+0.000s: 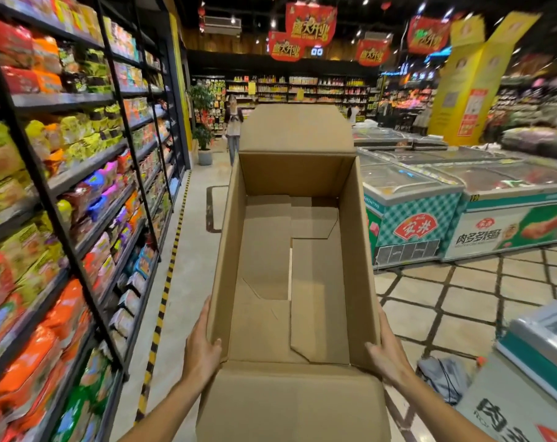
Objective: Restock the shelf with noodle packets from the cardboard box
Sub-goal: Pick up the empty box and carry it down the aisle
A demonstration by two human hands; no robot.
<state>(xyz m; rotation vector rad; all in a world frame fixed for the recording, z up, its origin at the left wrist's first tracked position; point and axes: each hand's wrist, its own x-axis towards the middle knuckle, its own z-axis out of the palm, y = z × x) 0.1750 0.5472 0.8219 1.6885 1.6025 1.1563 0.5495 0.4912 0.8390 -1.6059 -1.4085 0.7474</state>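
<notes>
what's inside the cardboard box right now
Nothing: the cardboard box shows only its bare folded bottom flaps, no noodle packets. Both hands grip its sides.

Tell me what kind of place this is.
A supermarket aisle, most likely. Tall shelves packed with bagged noodles run along the left, glass-topped chest freezers stand on the right, and red promotional banners hang overhead.
</notes>
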